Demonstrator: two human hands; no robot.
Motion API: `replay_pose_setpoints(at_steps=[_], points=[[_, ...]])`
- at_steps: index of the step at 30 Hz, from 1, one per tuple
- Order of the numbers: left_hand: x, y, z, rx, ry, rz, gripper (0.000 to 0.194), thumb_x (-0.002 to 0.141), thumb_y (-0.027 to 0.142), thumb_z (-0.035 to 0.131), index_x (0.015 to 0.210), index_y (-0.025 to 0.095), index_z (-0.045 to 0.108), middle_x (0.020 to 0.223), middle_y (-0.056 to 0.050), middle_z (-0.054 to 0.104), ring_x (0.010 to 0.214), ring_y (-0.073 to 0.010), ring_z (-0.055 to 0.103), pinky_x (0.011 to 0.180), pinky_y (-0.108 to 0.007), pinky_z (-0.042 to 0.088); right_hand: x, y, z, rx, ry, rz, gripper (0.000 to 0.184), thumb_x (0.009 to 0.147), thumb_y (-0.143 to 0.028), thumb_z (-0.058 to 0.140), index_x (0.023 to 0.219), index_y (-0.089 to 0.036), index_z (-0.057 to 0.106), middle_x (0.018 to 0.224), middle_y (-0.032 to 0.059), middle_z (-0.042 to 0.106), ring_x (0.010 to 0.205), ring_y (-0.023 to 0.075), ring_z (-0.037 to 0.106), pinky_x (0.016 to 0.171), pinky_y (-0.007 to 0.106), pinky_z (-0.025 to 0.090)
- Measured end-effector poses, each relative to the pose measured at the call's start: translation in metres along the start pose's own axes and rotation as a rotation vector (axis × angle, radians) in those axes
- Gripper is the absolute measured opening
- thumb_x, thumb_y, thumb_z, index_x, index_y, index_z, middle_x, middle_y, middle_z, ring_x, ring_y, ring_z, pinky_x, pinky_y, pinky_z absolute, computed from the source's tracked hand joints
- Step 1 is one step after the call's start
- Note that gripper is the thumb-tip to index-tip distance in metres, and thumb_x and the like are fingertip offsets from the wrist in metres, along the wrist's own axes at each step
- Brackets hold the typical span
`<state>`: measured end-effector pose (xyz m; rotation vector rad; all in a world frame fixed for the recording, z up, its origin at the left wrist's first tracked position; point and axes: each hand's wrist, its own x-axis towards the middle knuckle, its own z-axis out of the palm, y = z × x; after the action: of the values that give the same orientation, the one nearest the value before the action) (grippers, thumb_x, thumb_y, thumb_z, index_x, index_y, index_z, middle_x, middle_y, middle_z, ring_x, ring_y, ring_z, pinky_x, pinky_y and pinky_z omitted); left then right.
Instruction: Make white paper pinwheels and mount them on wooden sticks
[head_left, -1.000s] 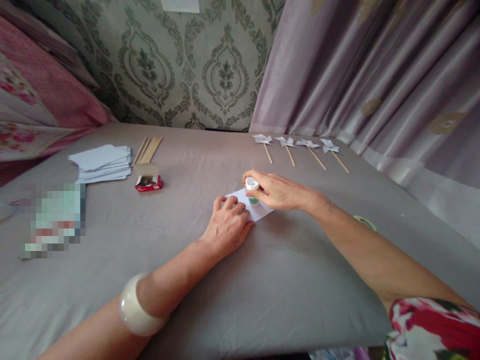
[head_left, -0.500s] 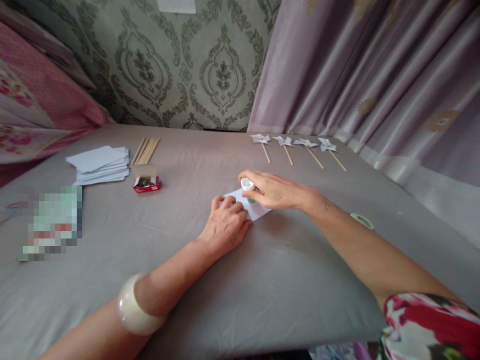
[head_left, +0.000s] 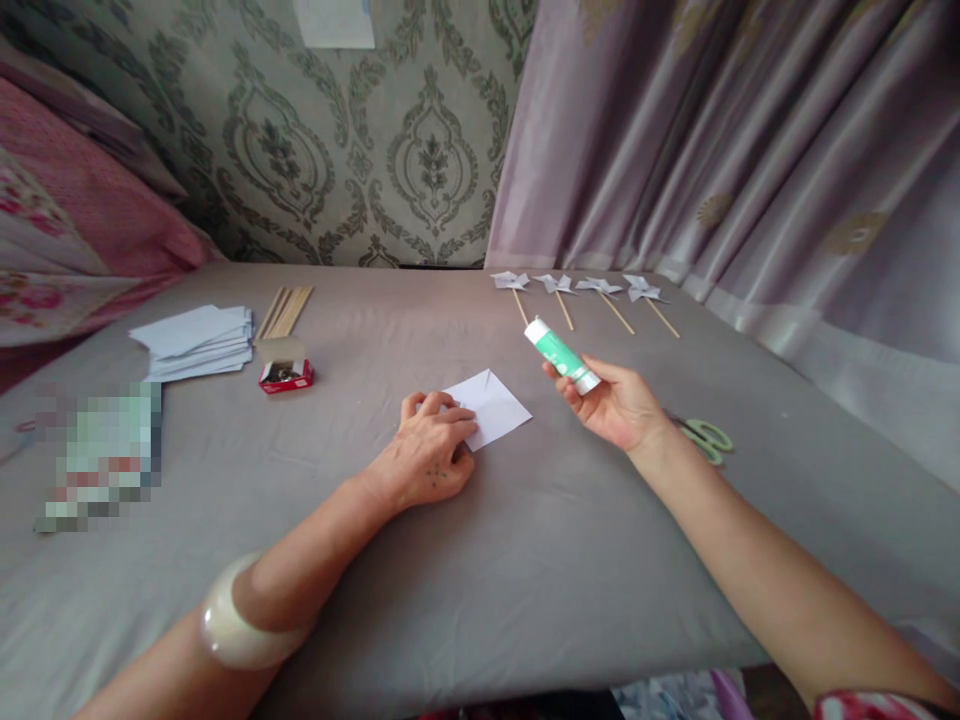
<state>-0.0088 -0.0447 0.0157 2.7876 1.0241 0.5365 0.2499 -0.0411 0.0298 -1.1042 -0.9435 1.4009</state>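
My right hand (head_left: 611,400) holds a green and white glue stick (head_left: 559,355) in the air, tilted, its far end toward the upper left. Under my left hand (head_left: 433,445) lies a small square of white paper (head_left: 495,408) with crease or cut lines on it. The curled fingers press on the paper's left part and hide it, with a bit of it folded up near the fingertips. Just right of my right wrist, green-handled scissors (head_left: 705,438) lie on the cloth, their blades mostly hidden.
Paper pinwheels (head_left: 556,284) on sticks lie in a row at the back right. On the left are a stack of white paper (head_left: 199,340), several wooden sticks (head_left: 289,312) and an opened red box (head_left: 286,376) of small metal pieces. A blurred packet (head_left: 105,455) lies nearer. Grey cloth (head_left: 525,580) covers the table.
My right hand has lifted the glue stick off the paper, up and to the right, turning it sideways. My left hand stays on the paper, which now shows more.
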Motion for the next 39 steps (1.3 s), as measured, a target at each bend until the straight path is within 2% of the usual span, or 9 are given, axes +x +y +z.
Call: replay_pose_setpoints(at_steps=[4, 9, 13, 17, 24, 29, 32, 36, 39], points=[[0.001, -0.002, -0.003, -0.012, -0.019, 0.009, 0.027, 0.076, 0.018, 0.052, 0.095, 0.022, 0.07, 0.113, -0.006, 0.069, 0.11, -0.0283, 0.05, 0.094, -0.052, 0.028, 0.0, 0.014, -0.007, -0.037, 0.009, 0.033, 0.026, 0.086, -0.042, 0.047, 0.092, -0.019, 0.058, 0.091, 0.0084, 0.067, 0.071, 0.0169, 0.062, 0.067, 0.034, 0.055], [0.001, -0.007, -0.004, 0.018, -0.013, 0.073, 0.021, 0.085, 0.022, 0.051, 0.095, 0.023, 0.07, 0.113, -0.006, 0.069, 0.11, -0.0269, 0.051, 0.094, -0.05, 0.028, 0.01, 0.026, -0.02, -0.346, 0.199, -0.268, 0.037, 0.07, -0.043, 0.069, 0.096, -0.021, 0.055, 0.103, 0.0077, 0.069, 0.094, 0.0205, 0.063, 0.085, 0.037, 0.05], [0.0, -0.012, -0.002, 0.036, 0.0, 0.118, 0.02, 0.089, 0.029, 0.051, 0.096, 0.024, 0.069, 0.116, -0.006, 0.067, 0.111, -0.0266, 0.05, 0.093, -0.049, 0.029, 0.021, 0.035, -0.034, -0.553, 0.304, -0.404, 0.042, 0.065, -0.037, 0.07, 0.1, -0.019, 0.054, 0.105, 0.0094, 0.068, 0.092, 0.0208, 0.064, 0.089, 0.041, 0.048], [0.0, -0.015, -0.001, 0.018, -0.014, 0.122, 0.02, 0.087, 0.037, 0.057, 0.097, 0.024, 0.069, 0.114, -0.005, 0.068, 0.112, -0.0268, 0.05, 0.094, -0.047, 0.029, 0.027, 0.044, -0.041, -0.629, 0.301, -0.401, 0.038, 0.07, -0.036, 0.065, 0.101, -0.019, 0.053, 0.102, 0.0095, 0.068, 0.089, 0.0203, 0.066, 0.085, 0.041, 0.05], [0.001, -0.012, -0.001, 0.029, 0.008, 0.165, 0.02, 0.091, 0.032, 0.052, 0.091, 0.024, 0.071, 0.099, -0.004, 0.072, 0.103, -0.0227, 0.055, 0.092, -0.043, 0.029, 0.025, 0.047, -0.04, -0.769, 0.346, -0.351, 0.027, 0.071, -0.031, 0.064, 0.092, -0.019, 0.052, 0.091, 0.0071, 0.068, 0.081, 0.0198, 0.067, 0.079, 0.039, 0.052], [0.002, -0.005, -0.005, 0.098, 0.023, 0.253, 0.031, 0.095, 0.026, 0.041, 0.085, 0.019, 0.07, 0.09, -0.006, 0.071, 0.097, -0.0215, 0.055, 0.091, -0.042, 0.031, -0.005, 0.031, -0.027, -1.171, 0.547, -0.392, 0.026, 0.07, -0.031, 0.068, 0.088, -0.02, 0.054, 0.085, 0.0079, 0.067, 0.077, 0.0232, 0.064, 0.07, 0.037, 0.05], [0.003, -0.001, -0.007, 0.147, 0.013, 0.273, 0.034, 0.097, 0.023, 0.036, 0.084, 0.017, 0.067, 0.086, -0.006, 0.07, 0.095, -0.0212, 0.055, 0.089, -0.041, 0.032, -0.025, 0.023, -0.005, -1.305, 0.447, -0.414, 0.009, 0.08, -0.029, 0.06, 0.077, -0.022, 0.056, 0.071, 0.004, 0.065, 0.065, 0.0202, 0.061, 0.063, 0.032, 0.046], [0.003, 0.0, -0.004, 0.231, 0.034, 0.271, 0.032, 0.097, 0.023, 0.037, 0.082, 0.016, 0.064, 0.084, -0.007, 0.068, 0.093, -0.0214, 0.054, 0.088, -0.04, 0.032, -0.035, 0.03, 0.031, -1.234, 0.101, -0.55, 0.003, 0.084, -0.02, 0.058, 0.081, -0.02, 0.061, 0.085, 0.0052, 0.066, 0.078, 0.018, 0.061, 0.069, 0.029, 0.046], [0.003, -0.001, -0.003, 0.258, 0.051, 0.279, 0.03, 0.097, 0.024, 0.038, 0.082, 0.015, 0.062, 0.083, -0.006, 0.067, 0.091, -0.0213, 0.053, 0.088, -0.039, 0.032, -0.036, 0.043, 0.05, -1.204, -0.055, -0.573, 0.011, 0.086, -0.021, 0.058, 0.095, -0.02, 0.063, 0.098, 0.0069, 0.066, 0.089, 0.0188, 0.061, 0.075, 0.029, 0.047]])
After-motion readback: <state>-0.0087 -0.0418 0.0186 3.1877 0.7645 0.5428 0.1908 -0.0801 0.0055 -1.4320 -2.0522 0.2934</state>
